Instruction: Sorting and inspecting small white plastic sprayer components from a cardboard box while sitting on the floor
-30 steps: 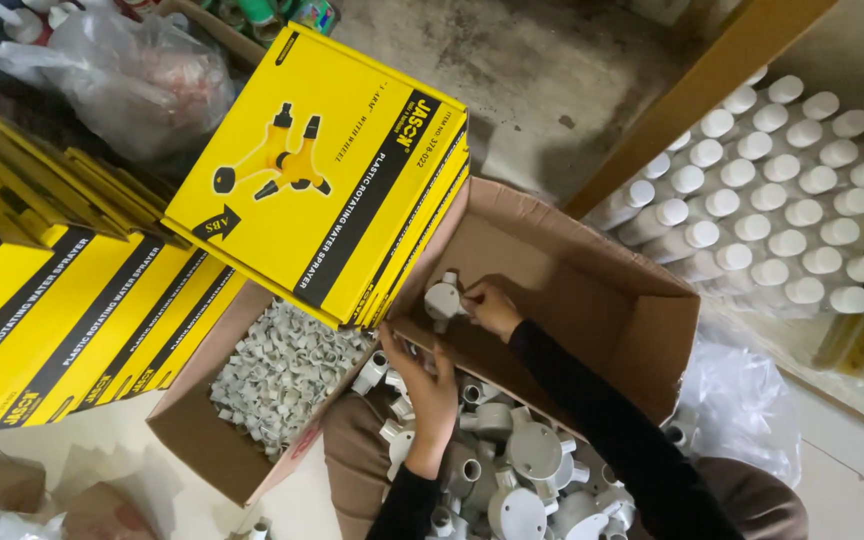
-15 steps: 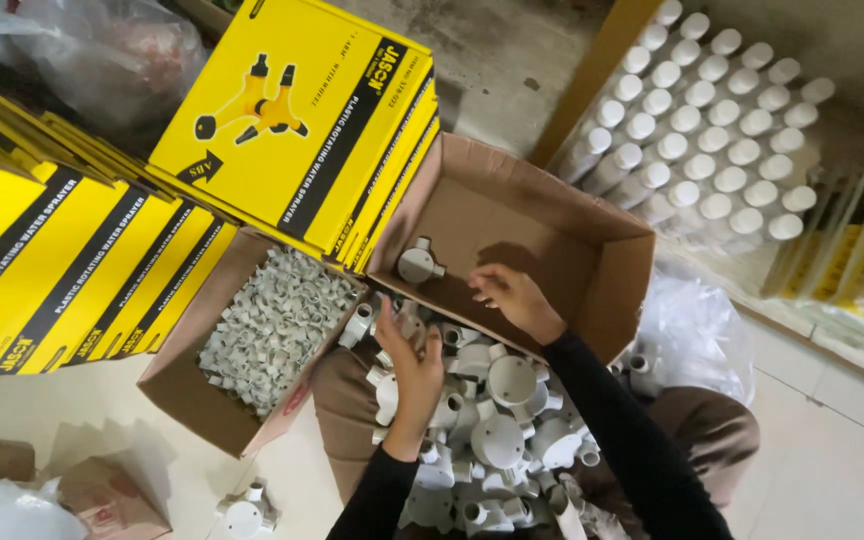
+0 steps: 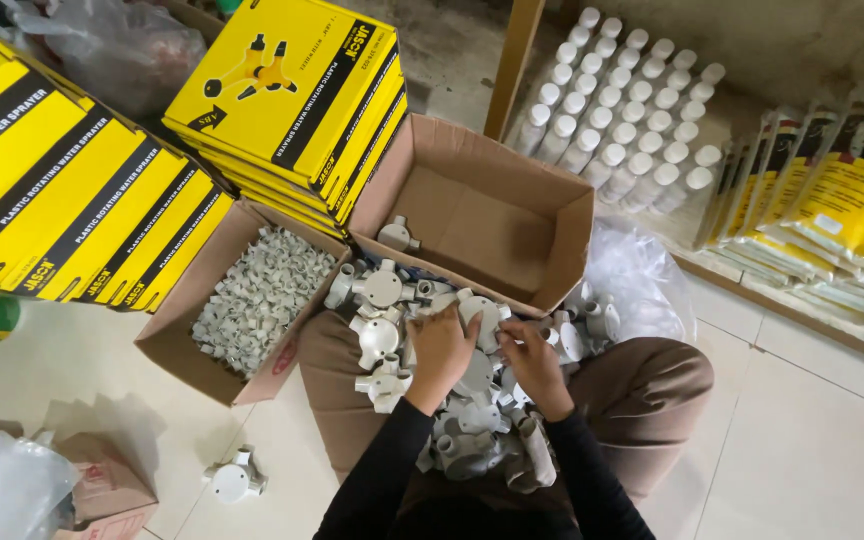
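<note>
Both hands (image 3: 487, 350) bury into grey fittings (image 3: 382, 330), fingertips hidden among them

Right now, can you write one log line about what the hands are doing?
left hand: on grey pipe fittings in lap | right hand: on same pile | cardboard box: open, one fitting inside
</note>
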